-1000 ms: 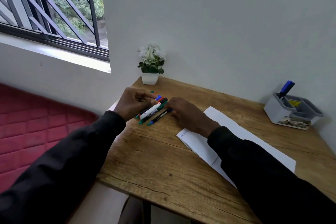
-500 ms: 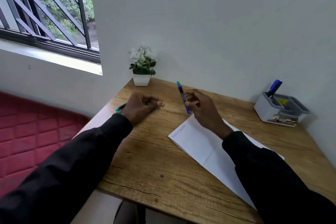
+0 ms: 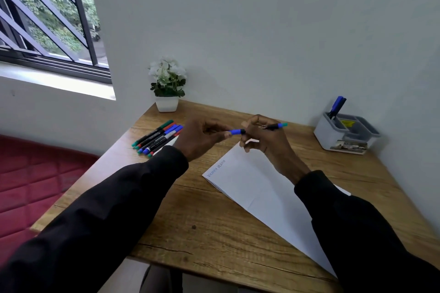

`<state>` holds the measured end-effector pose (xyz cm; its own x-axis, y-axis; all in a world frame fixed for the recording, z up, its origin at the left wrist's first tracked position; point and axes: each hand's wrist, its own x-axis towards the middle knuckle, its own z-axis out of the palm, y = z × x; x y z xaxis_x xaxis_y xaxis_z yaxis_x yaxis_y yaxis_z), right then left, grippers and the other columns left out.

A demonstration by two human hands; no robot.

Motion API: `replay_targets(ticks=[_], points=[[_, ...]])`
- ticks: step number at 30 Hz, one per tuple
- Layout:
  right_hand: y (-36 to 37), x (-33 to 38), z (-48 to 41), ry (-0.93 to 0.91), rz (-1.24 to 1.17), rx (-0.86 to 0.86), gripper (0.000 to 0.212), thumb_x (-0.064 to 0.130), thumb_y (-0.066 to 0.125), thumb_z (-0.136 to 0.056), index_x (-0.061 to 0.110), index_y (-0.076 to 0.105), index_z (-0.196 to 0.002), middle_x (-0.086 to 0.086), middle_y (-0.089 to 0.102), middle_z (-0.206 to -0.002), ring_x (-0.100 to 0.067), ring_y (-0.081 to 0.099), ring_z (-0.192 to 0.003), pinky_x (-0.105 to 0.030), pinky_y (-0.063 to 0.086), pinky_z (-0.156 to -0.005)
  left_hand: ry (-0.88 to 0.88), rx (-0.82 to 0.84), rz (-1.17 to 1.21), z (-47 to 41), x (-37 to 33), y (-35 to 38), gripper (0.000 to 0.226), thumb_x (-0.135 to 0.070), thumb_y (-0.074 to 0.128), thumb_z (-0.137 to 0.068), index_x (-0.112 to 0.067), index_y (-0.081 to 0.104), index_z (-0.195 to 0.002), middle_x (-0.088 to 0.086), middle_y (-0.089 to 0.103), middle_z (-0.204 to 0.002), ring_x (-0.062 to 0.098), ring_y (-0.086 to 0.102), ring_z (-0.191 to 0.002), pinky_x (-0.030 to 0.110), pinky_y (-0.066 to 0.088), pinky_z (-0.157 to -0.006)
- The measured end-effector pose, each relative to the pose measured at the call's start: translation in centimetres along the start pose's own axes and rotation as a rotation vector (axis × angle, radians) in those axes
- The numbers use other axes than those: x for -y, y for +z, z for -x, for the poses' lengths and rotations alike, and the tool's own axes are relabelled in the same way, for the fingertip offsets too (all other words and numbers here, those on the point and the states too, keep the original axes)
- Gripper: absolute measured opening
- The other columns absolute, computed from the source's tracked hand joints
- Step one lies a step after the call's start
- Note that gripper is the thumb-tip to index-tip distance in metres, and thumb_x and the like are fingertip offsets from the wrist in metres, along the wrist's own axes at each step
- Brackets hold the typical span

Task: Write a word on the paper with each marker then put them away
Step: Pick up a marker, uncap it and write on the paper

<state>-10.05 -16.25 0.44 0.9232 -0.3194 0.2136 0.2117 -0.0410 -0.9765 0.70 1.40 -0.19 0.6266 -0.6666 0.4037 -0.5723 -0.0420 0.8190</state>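
**A:** How many markers, starting at the left?

**B:** A loose bundle of markers (image 3: 157,138) lies on the table (image 3: 214,226) at its far left. I count about six, with green, red and blue caps. They overlap, so I cannot be sure of the number. Just beyond them stands one white flower pot (image 3: 166,103).

**A:** And the hands?

**B:** There are two, raised over the table's middle, with a seventh marker (image 3: 273,126) between them. The left hand (image 3: 202,135) pinches its blue cap (image 3: 235,131) at the fingertips. The right hand (image 3: 264,145) has its fingers curled round the dark barrel.

**A:** Which way does it point?

**B:** Its long axis runs left to right and is nearly level, rising a little toward the right. The blue cap is at the left and a blue-green end sticks out to the right.

**A:** Paper?

**B:** One white sheet (image 3: 262,195) lies beneath the right hand and stretches toward the near right. Two words in blue (image 3: 216,169) sit at its left corner.

**A:** Any containers?

**B:** One grey organizer (image 3: 333,137) sits at the far right, divided into compartments. Two blue markers (image 3: 337,106) stand tilted in its far-left one. Another compartment holds something yellow that I cannot make out.
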Motion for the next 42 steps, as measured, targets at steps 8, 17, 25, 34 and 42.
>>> replay_targets(ticks=[8, 17, 25, 34, 42], points=[[0.8, -0.5, -0.5, 0.121, -0.017, 0.062, 0.031, 0.018, 0.053, -0.108, -0.003, 0.075, -0.1, -0.027, 0.076, -0.088, -0.03, 0.075, -0.07, -0.027, 0.057, -0.059, 0.124, 0.023, -0.145, -0.4, 0.9, -0.9, 0.01, -0.012, 0.067, -0.089, -0.015, 0.076, -0.086, -0.007, 0.071, -0.075, 0.008, 0.064, -0.072, 0.021, 0.05, -0.068], [-0.5, 0.4, -1.3, 0.189, 0.019, 0.346, 0.042, 0.011, 0.031, -0.113, -0.013, 0.061, -0.13, -0.034, 0.071, -0.118, -0.035, 0.075, -0.102, -0.03, 0.06, -0.083, 0.091, 0.083, -0.175, -1.5, 2.4, -1.8, 0.015, -0.01, 0.066, -0.089, -0.015, 0.075, -0.078, -0.008, 0.07, -0.07, 0.008, 0.065, -0.067, 0.016, 0.048, -0.064], [-2.5, -1.6, -1.0, 0.067, 0.097, 0.045, 0.028, 0.006, 0.051, -0.102, -0.009, 0.073, -0.113, -0.03, 0.075, -0.098, -0.038, 0.075, -0.082, -0.035, 0.06, -0.069, -0.061, 0.041, -0.42, -2.3, 4.0, -0.6, 0.018, -0.025, 0.068, -0.089, -0.014, 0.075, -0.102, 0.001, 0.071, -0.097, 0.013, 0.06, -0.087, 0.029, 0.051, -0.079], [-0.7, -4.4, -0.3, 0.075, 0.226, 0.045, 0.018, -0.009, 0.057, -0.098, -0.008, 0.075, -0.098, -0.023, 0.071, -0.075, -0.03, 0.064, -0.057, -0.03, 0.052, -0.05, -0.14, 0.123, -0.456, -3.6, 4.9, 0.1, 0.02, -0.023, 0.068, -0.089, -0.014, 0.074, -0.105, 0.0, 0.067, -0.104, 0.006, 0.052, -0.086, 0.01, 0.032, -0.063], [-0.8, -5.7, 0.1, 0.02, 0.217, 0.07, 0.013, -0.012, 0.057, -0.098, -0.015, 0.07, -0.1, -0.031, 0.072, -0.081, -0.035, 0.068, -0.059, -0.032, 0.055, -0.053, -0.109, 0.088, -0.484, -4.4, 5.8, 0.0, 0.021, -0.023, 0.066, -0.09, -0.014, 0.073, -0.108, 0.001, 0.067, -0.107, 0.005, 0.051, -0.088, 0.018, 0.038, -0.075]])
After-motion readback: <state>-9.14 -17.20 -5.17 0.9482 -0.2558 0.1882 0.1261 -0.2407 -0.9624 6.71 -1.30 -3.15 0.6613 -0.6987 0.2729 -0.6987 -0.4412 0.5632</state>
